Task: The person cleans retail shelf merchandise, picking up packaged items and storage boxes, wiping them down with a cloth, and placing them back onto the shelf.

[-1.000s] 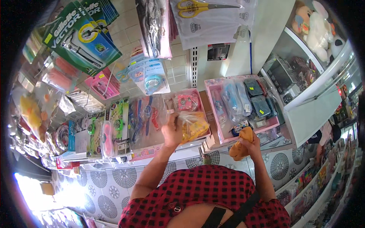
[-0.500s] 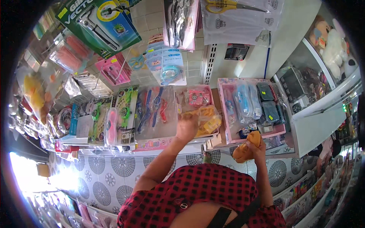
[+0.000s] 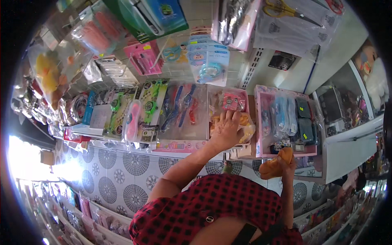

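My left hand (image 3: 225,130) reaches into a small pink box (image 3: 211,141), palm down with fingers stretched out. Its fingers rest on a yellow item in a clear bag (image 3: 246,131). Just beyond the fingertips, a pink packaged item with two small faces (image 3: 231,101) lies in the same box. On the right, my right hand (image 3: 289,166) is closed round an orange-tan, soft-looking folded cloth (image 3: 272,165), held in front of the shelf edge. What lies under my left palm is hidden.
A larger pink box (image 3: 261,151) with blue and dark green pouches stands at right. Packaged green toy watches (image 3: 150,107) and a tray of red and blue watches (image 3: 185,108) lie left. Scissors (image 3: 292,12) and other packets hang above; a white-framed glass cabinet (image 3: 351,130) stands right.
My left hand has flattened, fingers reaching farther over the yellow bagged item, which it pressed down into the box. The view has shifted. My right hand still holds the cloth.
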A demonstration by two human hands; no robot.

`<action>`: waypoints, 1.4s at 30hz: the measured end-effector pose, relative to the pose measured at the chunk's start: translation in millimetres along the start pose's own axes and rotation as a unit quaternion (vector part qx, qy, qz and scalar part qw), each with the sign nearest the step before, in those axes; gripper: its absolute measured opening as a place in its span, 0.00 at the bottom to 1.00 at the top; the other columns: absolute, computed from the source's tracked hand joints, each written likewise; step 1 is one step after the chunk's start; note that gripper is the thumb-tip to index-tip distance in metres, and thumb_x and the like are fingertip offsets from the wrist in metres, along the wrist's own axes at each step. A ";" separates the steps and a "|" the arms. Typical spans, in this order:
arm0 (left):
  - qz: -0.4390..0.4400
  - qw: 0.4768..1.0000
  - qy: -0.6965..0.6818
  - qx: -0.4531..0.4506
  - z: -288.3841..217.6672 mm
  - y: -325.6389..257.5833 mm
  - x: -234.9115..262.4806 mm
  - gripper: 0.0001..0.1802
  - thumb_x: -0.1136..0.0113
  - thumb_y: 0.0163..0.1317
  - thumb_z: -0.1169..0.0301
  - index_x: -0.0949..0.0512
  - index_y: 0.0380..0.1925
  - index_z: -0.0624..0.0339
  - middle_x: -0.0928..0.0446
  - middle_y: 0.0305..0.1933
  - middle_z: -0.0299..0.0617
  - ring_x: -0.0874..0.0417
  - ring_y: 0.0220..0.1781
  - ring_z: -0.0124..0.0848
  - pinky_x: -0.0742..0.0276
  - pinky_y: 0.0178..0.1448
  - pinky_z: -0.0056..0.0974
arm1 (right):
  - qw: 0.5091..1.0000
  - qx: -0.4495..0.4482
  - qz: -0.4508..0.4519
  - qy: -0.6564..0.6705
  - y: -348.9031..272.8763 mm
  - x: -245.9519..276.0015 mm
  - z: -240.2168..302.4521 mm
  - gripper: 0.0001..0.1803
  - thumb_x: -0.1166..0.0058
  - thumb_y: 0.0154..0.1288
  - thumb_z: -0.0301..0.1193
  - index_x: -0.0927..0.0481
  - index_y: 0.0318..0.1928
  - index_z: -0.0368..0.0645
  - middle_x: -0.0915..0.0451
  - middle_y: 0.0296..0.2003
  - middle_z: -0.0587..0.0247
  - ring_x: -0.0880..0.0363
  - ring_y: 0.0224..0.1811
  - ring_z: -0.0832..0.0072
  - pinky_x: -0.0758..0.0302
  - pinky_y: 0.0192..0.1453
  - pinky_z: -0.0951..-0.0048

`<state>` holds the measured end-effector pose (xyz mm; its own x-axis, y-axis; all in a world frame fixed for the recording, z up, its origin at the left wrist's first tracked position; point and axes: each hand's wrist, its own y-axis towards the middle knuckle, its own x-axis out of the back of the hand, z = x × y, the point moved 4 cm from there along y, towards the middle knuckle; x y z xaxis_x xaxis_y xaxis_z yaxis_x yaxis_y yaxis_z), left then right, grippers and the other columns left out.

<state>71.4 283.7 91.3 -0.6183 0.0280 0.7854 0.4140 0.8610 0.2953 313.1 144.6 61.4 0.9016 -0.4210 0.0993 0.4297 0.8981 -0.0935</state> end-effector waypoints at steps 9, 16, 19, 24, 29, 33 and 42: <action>0.061 0.990 0.053 -0.119 3.3 2.2 -60.4 0.23 0.45 0.46 0.59 0.28 0.45 0.51 0.42 0.57 0.40 0.49 0.62 0.47 0.56 0.55 0.69 | 1.000 -0.009 -0.005 0.001 3.2 6.6 -11.9 0.18 0.43 0.50 0.29 0.29 0.43 0.40 0.27 0.36 0.67 0.28 0.37 0.78 0.32 0.42 0.76; 0.141 0.952 0.240 -0.130 8.4 -7.4 -82.5 0.17 0.51 0.45 0.67 0.25 0.38 0.56 0.34 0.52 0.40 0.39 0.57 0.44 0.53 0.58 0.58 | 0.999 -0.014 -0.015 -0.038 2.0 7.9 -12.1 0.21 0.43 0.49 0.30 0.30 0.45 0.40 0.27 0.38 0.67 0.29 0.39 0.77 0.32 0.44 0.75; 0.133 0.968 0.163 -0.136 27.9 -0.7 -105.7 0.17 0.50 0.45 0.65 0.25 0.38 0.53 0.34 0.52 0.41 0.40 0.58 0.44 0.52 0.57 0.58 | 1.000 0.003 0.007 -0.009 3.2 7.4 -12.1 0.22 0.43 0.49 0.30 0.31 0.46 0.39 0.28 0.38 0.66 0.29 0.40 0.77 0.33 0.44 0.75; 0.075 0.990 -0.007 -0.122 -2.5 -3.5 -32.9 0.14 0.46 0.41 0.67 0.25 0.31 0.57 0.32 0.45 0.51 0.39 0.54 0.53 0.47 0.54 0.61 | 0.999 0.013 -0.001 -0.050 3.5 0.2 -1.3 0.21 0.45 0.50 0.31 0.30 0.46 0.38 0.28 0.38 0.66 0.30 0.39 0.77 0.33 0.44 0.76; -0.112 0.991 0.002 -0.075 25.7 -37.5 43.6 0.24 0.40 0.41 0.64 0.29 0.43 0.54 0.39 0.53 0.47 0.45 0.60 0.51 0.50 0.58 0.59 | 0.999 -0.001 0.007 -0.046 1.2 -8.5 7.0 0.21 0.45 0.51 0.32 0.30 0.46 0.39 0.28 0.38 0.66 0.30 0.38 0.77 0.33 0.43 0.76; -0.193 0.976 0.072 0.069 103.0 -72.4 122.9 0.29 0.37 0.38 0.64 0.31 0.45 0.56 0.34 0.49 0.49 0.39 0.55 0.47 0.43 0.55 0.50 | 0.998 0.017 0.002 -0.065 0.7 -0.5 3.6 0.22 0.43 0.49 0.30 0.30 0.47 0.39 0.27 0.38 0.67 0.29 0.39 0.77 0.33 0.44 0.77; -0.161 0.885 0.346 0.268 187.0 -132.6 200.5 0.29 0.38 0.36 0.57 0.29 0.40 0.58 0.28 0.42 0.48 0.30 0.46 0.47 0.36 0.48 0.47 | 0.994 0.030 -0.023 -0.106 8.8 3.1 -15.1 0.16 0.44 0.50 0.26 0.26 0.41 0.38 0.24 0.35 0.66 0.27 0.36 0.78 0.30 0.41 0.77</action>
<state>-232.4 270.1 107.9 -0.0137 -0.4200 0.9074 -0.1992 0.8905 0.4091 320.4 149.3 45.9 0.8476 -0.4314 0.3090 0.4608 0.8872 -0.0254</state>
